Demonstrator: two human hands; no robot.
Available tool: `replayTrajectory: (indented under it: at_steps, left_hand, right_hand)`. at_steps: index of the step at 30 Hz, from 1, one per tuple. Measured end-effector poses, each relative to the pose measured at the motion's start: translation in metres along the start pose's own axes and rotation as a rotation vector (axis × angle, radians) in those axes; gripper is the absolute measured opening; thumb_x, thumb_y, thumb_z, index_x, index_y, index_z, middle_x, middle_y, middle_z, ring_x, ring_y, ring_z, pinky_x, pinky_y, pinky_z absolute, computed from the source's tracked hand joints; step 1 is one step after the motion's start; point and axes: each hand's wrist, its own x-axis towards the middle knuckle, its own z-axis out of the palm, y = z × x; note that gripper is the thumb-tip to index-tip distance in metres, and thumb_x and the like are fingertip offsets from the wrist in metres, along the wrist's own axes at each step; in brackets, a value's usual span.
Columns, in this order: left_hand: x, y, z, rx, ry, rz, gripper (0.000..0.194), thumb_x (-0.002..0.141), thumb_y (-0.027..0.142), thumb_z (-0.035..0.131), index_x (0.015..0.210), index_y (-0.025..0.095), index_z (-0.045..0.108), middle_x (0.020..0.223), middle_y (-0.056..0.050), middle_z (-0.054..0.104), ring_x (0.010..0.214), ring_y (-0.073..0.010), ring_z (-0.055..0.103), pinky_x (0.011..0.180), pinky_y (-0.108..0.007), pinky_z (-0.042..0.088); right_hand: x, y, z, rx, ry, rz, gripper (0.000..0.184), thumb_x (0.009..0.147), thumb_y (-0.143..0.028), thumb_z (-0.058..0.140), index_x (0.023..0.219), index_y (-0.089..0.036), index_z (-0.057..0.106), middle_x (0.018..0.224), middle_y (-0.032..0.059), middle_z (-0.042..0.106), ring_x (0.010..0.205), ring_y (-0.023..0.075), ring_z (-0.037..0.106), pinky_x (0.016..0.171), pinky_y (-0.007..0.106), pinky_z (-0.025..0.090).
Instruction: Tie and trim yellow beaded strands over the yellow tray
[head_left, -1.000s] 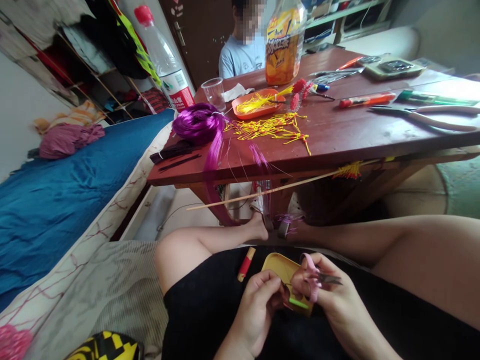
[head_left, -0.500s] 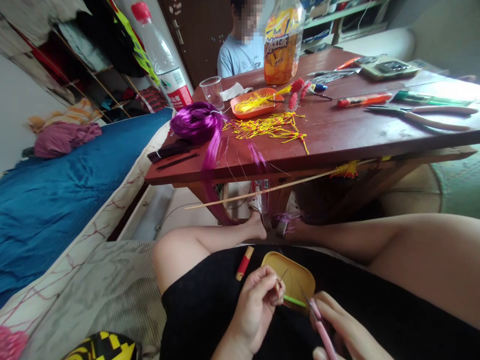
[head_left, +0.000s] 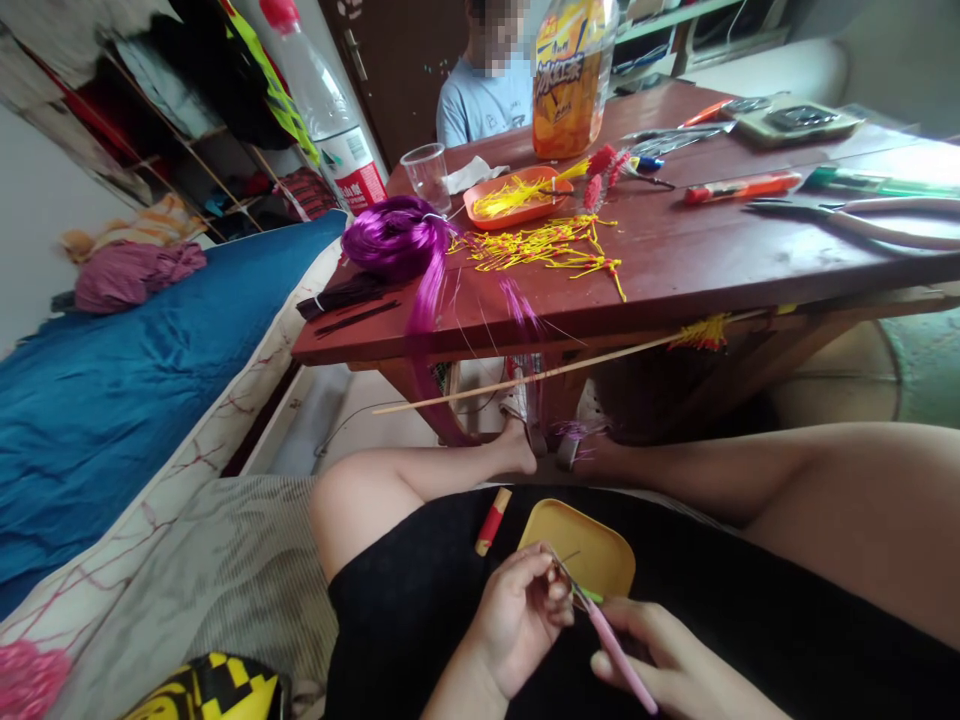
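Low in the picture, over my lap, my left hand (head_left: 517, 615) pinches a small thin piece with a green end (head_left: 591, 595) between fingertips. My right hand (head_left: 675, 665) grips small scissors with pink handles (head_left: 611, 640), whose blades point up-left at the pinched piece. A yellow tray (head_left: 592, 545) lies on my black-clad lap just behind both hands. A red and tan stick (head_left: 492, 521) rests on the lap left of the tray.
A dark red table (head_left: 675, 270) ahead carries a purple fibre bundle (head_left: 401, 240), yellow strands (head_left: 540, 245), an orange dish (head_left: 517, 200), bottles, a cup, pliers (head_left: 862, 215). A thin wooden rod (head_left: 540, 375) hangs under its edge. A person sits opposite. Blue bedding (head_left: 112, 370) lies left.
My right hand dropped from in front of the tray toward the lower right, and the scissors turned so the blades now point up-left at the piece in my left hand.
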Motion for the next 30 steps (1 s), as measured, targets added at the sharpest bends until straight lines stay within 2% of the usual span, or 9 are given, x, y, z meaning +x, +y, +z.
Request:
replayTrajectory:
  at_steps: [4,10,15,20,25,30]
  left_hand:
    - [0.004,-0.002,-0.006,-0.026,0.004,-0.028,0.02,0.064,0.018,0.066,0.058,0.014,0.047,0.046,0.004,0.043,0.043,-0.0049,0.034,0.045,-0.017,0.021]
    - [0.01,-0.002,-0.009,-0.055,0.013,-0.06,0.022,0.066,0.018,0.064,0.057,0.015,0.044,0.046,0.005,0.04,0.043,-0.0052,0.033,0.045,-0.018,0.021]
    - [0.015,-0.001,-0.01,-0.077,0.029,-0.087,0.02,0.064,0.018,0.065,0.056,0.014,0.046,0.046,0.004,0.041,0.043,-0.0052,0.032,0.045,-0.017,0.021]
    - [0.018,-0.001,-0.011,-0.092,0.067,-0.103,0.019,0.064,0.017,0.063,0.056,0.014,0.047,0.045,0.004,0.041,0.042,-0.0049,0.031,0.045,-0.017,0.021]
    - [0.021,0.0,-0.011,-0.097,0.117,-0.122,0.019,0.066,0.016,0.061,0.054,0.013,0.047,0.044,0.005,0.04,0.041,-0.0045,0.031,0.044,-0.016,0.022]
    - [0.027,-0.004,-0.015,-0.092,0.197,-0.157,0.022,0.073,0.013,0.054,0.052,0.013,0.046,0.043,0.005,0.039,0.039,-0.0042,0.031,0.041,-0.016,0.023]
  right_hand:
    - [0.002,0.002,0.0,-0.024,-0.063,0.04,0.038,0.066,-0.05,0.063,0.078,-0.014,0.069,0.082,0.004,0.066,0.086,0.0277,0.054,0.077,0.032,0.043]
    - [0.007,0.004,-0.002,-0.023,-0.098,0.145,0.043,0.066,-0.055,0.062,0.079,-0.015,0.07,0.084,0.004,0.064,0.084,0.0262,0.053,0.074,0.031,0.042]
    - [0.01,-0.007,-0.003,0.024,-0.152,0.145,0.043,0.068,-0.055,0.059,0.083,-0.016,0.071,0.083,0.0034,0.065,0.083,0.0255,0.054,0.075,0.029,0.042]
    - [0.013,-0.009,-0.003,0.017,-0.147,0.131,0.045,0.069,-0.056,0.059,0.085,-0.016,0.071,0.092,0.0042,0.066,0.091,0.0269,0.053,0.077,0.028,0.042]
    - [0.015,-0.002,-0.002,0.038,-0.069,0.152,0.042,0.063,-0.056,0.065,0.072,-0.015,0.069,0.075,0.0013,0.064,0.074,0.021,0.052,0.066,0.024,0.042]
    - [0.018,0.011,0.001,0.114,-0.069,0.188,0.041,0.062,-0.057,0.067,0.061,-0.017,0.061,0.056,-0.0035,0.049,0.055,0.0117,0.038,0.049,0.021,0.031]
